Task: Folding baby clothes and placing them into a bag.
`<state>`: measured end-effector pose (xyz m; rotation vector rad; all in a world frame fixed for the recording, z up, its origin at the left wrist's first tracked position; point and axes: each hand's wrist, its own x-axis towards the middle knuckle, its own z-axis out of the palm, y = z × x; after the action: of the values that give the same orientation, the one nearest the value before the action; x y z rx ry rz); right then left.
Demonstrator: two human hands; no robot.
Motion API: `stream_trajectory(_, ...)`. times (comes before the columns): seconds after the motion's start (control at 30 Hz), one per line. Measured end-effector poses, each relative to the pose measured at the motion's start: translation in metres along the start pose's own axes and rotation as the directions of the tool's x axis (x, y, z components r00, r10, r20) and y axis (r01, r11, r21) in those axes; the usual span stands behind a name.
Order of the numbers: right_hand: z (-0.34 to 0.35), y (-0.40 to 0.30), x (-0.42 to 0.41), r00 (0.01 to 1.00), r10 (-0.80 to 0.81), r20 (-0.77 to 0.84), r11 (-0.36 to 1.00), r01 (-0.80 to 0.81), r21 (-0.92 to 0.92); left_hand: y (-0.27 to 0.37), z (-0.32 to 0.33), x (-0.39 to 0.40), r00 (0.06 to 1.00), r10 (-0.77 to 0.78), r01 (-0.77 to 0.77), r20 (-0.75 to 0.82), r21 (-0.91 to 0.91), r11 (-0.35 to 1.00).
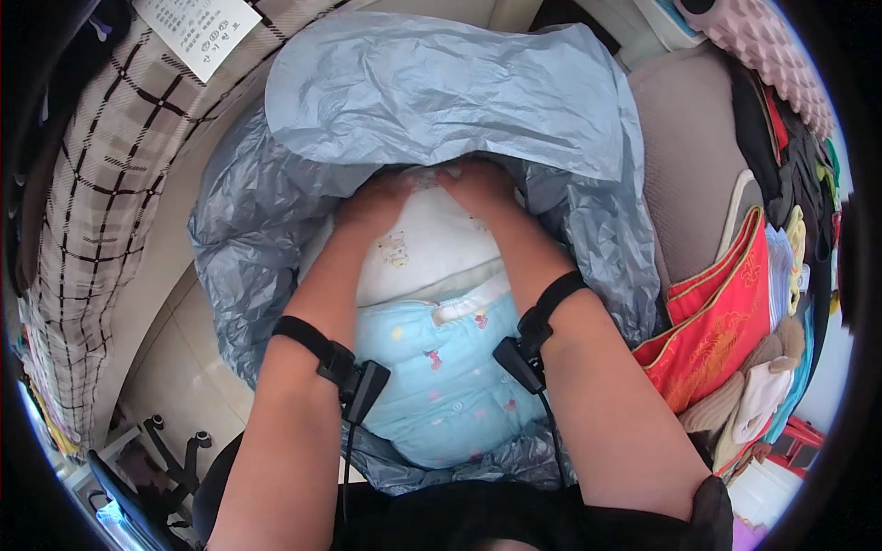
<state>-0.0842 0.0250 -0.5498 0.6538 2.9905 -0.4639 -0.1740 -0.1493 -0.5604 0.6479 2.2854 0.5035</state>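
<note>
A large grey plastic bag (448, 89) lies wide-mouthed before me, its far edge folded over. Inside it are a white padded cloth (434, 248) with small cartoon prints and, closer to my body, a light-blue quilted cloth item (441, 372) with small coloured figures and a white edge strip. My left hand (375, 200) rests on the left side of the white cloth, deep in the bag mouth. Opposite it, my right hand (482, 184) touches the cloth's right far part. Shadow and the bag's fold partly hide the fingertips, so any grip is unclear.
Plaid bedding (131, 144) hangs along the left, with a printed paper (200, 34) at its top. To the right are a grey-brown cushion (689, 151), a red embroidered cloth (716, 344) and piled clothes. A pink studded foam roller (765, 62) sits top right; chair casters (203, 439) stand lower left.
</note>
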Motion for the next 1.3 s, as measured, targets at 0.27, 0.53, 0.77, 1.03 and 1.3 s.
stream_trajectory(0.27,-0.004,0.028,0.015,0.944,0.233,0.232,0.940,-0.280,0.196,-0.107,0.010,-0.020,0.906,-0.310,0.286,-0.288,-0.123,0.950)
stream_trajectory(0.53,-0.023,0.007,-0.018,0.899,0.351,0.261,0.919,-0.384,0.086,-0.028,-0.026,-0.077,0.974,-0.041,0.038,-0.223,-0.019,0.999)
stream_trajectory(0.77,-0.066,-0.008,-0.089,0.936,-0.077,0.344,0.986,0.121,-0.110,-0.011,-0.016,-0.112,0.997,0.057,-0.072,0.048,0.420,0.905)
stream_trajectory(1.03,0.023,0.043,-0.076,0.914,0.053,0.402,0.988,-0.106,0.110,-0.082,0.026,-0.083,0.996,-0.068,0.091,-0.061,0.563,0.822)
stream_trajectory(1.3,0.069,0.064,-0.086,0.989,-0.080,0.122,0.987,0.061,0.147,-0.063,0.037,-0.092,0.985,-0.130,0.173,-0.114,0.656,0.735)
